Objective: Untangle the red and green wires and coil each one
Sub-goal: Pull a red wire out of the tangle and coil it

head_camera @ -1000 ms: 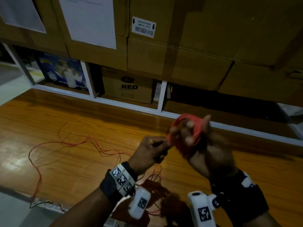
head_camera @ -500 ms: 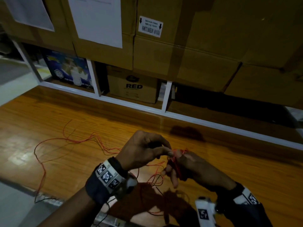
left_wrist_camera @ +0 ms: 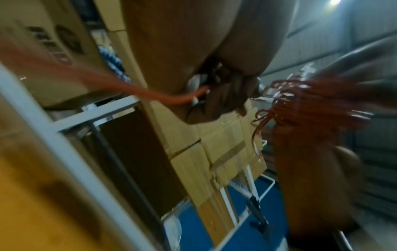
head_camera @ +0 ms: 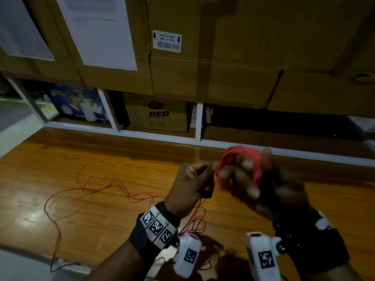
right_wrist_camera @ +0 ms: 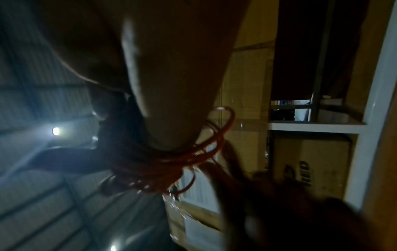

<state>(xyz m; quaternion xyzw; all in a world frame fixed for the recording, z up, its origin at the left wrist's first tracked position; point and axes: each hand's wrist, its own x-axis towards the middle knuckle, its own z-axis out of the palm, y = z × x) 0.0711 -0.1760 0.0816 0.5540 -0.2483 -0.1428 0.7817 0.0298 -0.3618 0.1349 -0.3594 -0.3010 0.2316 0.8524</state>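
Note:
A red wire coil [head_camera: 241, 154] is wound round the fingers and raised thumb of my right hand [head_camera: 243, 175], held above the wooden table [head_camera: 60, 159]. My left hand [head_camera: 205, 171] sits just left of it and pinches the red strand that feeds the coil. In the left wrist view the red strand [left_wrist_camera: 171, 99] runs through my fingertips toward the coil [left_wrist_camera: 300, 105]. The right wrist view shows the loops [right_wrist_camera: 193, 156] round my fingers. Loose red wire [head_camera: 97, 189] trails across the table to the left. A thin dark strand [head_camera: 60, 268] ends at the front edge; its colour is unclear.
A white shelf frame [head_camera: 198, 122] runs along the back of the table, with a brown box marked RED [head_camera: 157, 115] and a blue box [head_camera: 79, 104] in it. Large cardboard boxes [head_camera: 213, 67] stack above. The table's front edge [head_camera: 30, 252] lies at the lower left.
Half a second ago both hands were low near the table; now they are raised again with the coil up. The loose red wire on the table has shifted slightly.

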